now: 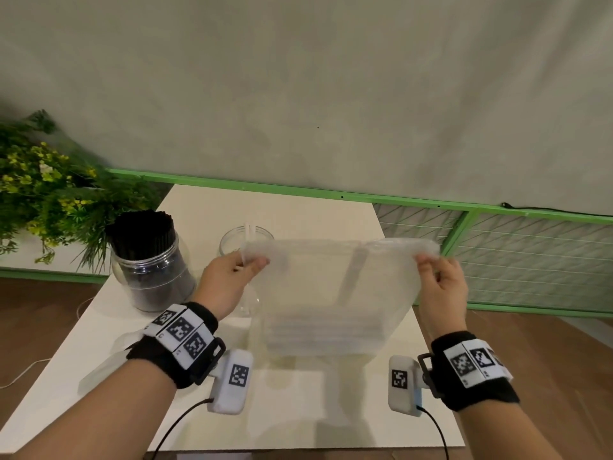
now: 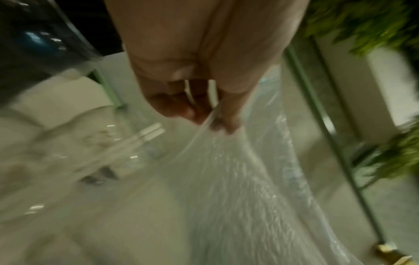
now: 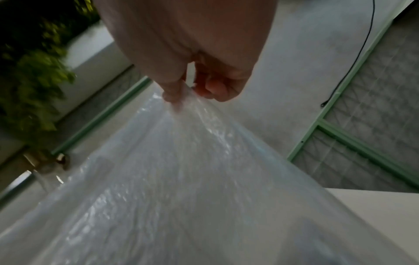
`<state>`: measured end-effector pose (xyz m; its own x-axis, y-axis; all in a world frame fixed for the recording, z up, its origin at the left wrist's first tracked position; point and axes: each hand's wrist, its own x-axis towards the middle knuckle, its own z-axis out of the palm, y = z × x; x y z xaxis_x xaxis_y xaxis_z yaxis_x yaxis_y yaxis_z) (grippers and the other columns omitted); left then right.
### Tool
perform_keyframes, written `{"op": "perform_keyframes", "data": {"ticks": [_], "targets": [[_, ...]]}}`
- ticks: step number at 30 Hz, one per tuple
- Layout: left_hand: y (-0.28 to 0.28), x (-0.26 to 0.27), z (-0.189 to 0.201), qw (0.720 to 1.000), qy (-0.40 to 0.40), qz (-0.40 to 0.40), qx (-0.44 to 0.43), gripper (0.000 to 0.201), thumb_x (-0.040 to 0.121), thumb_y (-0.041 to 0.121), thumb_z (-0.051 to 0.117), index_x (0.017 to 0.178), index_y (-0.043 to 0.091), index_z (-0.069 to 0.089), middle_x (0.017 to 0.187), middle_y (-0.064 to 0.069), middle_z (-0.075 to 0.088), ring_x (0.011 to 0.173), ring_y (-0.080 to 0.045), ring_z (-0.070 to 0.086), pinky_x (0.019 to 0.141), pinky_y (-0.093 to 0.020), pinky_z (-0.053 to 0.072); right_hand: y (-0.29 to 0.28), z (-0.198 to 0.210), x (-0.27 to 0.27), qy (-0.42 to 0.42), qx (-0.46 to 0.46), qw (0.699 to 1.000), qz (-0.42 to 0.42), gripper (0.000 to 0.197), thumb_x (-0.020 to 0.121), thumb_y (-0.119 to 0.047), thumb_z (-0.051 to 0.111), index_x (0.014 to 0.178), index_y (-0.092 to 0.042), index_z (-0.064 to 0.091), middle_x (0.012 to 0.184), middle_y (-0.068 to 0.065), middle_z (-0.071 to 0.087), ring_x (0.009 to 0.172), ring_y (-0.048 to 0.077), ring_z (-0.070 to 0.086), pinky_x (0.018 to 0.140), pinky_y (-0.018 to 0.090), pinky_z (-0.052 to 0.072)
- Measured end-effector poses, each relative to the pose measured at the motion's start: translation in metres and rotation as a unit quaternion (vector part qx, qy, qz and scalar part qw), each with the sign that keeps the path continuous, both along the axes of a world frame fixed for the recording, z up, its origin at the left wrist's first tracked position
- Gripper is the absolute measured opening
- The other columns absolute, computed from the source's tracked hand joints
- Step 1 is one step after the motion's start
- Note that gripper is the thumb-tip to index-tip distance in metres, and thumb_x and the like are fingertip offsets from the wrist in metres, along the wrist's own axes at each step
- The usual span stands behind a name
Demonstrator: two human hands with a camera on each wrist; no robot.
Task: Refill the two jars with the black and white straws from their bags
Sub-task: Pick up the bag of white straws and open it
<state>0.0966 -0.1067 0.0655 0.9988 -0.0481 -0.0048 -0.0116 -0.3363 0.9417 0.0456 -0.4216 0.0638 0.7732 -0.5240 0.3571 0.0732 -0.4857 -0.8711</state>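
Note:
A clear plastic bag (image 1: 331, 293) hangs above the white table (image 1: 298, 413), with white straws (image 1: 325, 336) lying across its bottom. My left hand (image 1: 238, 270) pinches its top left corner and my right hand (image 1: 434, 270) pinches its top right corner. The wrist views show each pinch close up: left hand (image 2: 213, 116) on the bag (image 2: 238, 179), right hand (image 3: 181, 95) on the bag (image 3: 158, 179). Behind the bag's left corner stands a clear jar (image 1: 243, 239) with a couple of white straws. Left of it is a jar (image 1: 149, 260) packed with black straws (image 1: 141, 234).
A leafy plant with yellow flowers (image 1: 43, 194) stands at the far left. A green-framed panel (image 1: 530, 254) runs behind and to the right of the table. A thin cable (image 1: 20, 373) lies on the wooden floor at left.

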Motion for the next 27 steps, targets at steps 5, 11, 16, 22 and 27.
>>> {"op": "perform_keyframes", "data": {"ticks": [5, 11, 16, 22, 27], "targets": [[0.004, 0.003, -0.01, 0.999, 0.013, 0.021, 0.039, 0.009, 0.089, 0.031, 0.063, 0.089, 0.027, 0.071, 0.096, 0.007, 0.07, 0.086, -0.014, 0.062, 0.082, -0.03, 0.047, -0.002, 0.004, 0.005, 0.037, -0.065, 0.997, -0.002, 0.022, 0.095, -0.023, 0.057, 0.084, -0.007, 0.066, 0.087, 0.012, 0.053, 0.078, 0.024, 0.051, 0.066, 0.024, 0.039], [0.005, 0.004, 0.0, 0.999, 0.041, 0.001, 0.032, 0.01, 0.09, 0.029, 0.061, 0.088, 0.023, 0.069, 0.094, 0.007, 0.071, 0.071, -0.012, 0.068, 0.06, -0.025, 0.044, 0.001, 0.009, 0.005, 0.068, -0.054, 0.996, 0.0, 0.026, 0.096, -0.021, 0.055, 0.071, -0.025, 0.056, 0.084, 0.016, 0.062, 0.068, 0.025, 0.062, 0.075, 0.046, 0.053], [-0.002, 0.003, 0.016, 1.0, 0.005, -0.016, -0.011, 0.011, 0.09, 0.025, 0.062, 0.084, 0.021, 0.07, 0.089, 0.006, 0.071, 0.072, -0.014, 0.071, 0.068, -0.029, 0.049, 0.019, 0.029, -0.005, -0.076, -0.126, 0.989, -0.022, 0.042, 0.09, -0.012, 0.06, 0.13, -0.012, 0.046, 0.127, 0.005, 0.037, 0.093, 0.01, 0.052, 0.091, 0.033, 0.05], [-0.023, -0.008, 0.032, 0.995, -0.01, -0.098, -0.011, 0.01, 0.089, 0.021, 0.064, 0.086, 0.015, 0.072, 0.09, -0.003, 0.071, 0.072, -0.014, 0.071, 0.081, -0.035, 0.053, 0.066, 0.018, 0.005, 0.159, -0.459, 0.856, 0.177, 0.125, 0.061, -0.073, 0.068, 0.151, -0.028, -0.007, 0.16, -0.001, -0.001, 0.147, 0.024, -0.011, 0.119, 0.051, 0.0], [-0.038, -0.011, 0.044, 0.976, -0.016, -0.207, 0.071, 0.016, 0.089, 0.023, 0.062, 0.077, 0.017, 0.07, 0.079, 0.004, 0.071, 0.063, -0.012, 0.068, 0.07, -0.025, 0.052, 0.088, -0.04, 0.014, 0.389, -0.474, 0.75, 0.25, 0.091, 0.069, -0.053, 0.075, 0.141, -0.019, 0.029, 0.132, 0.004, 0.051, 0.129, 0.03, 0.04, 0.111, 0.045, 0.026]]}}
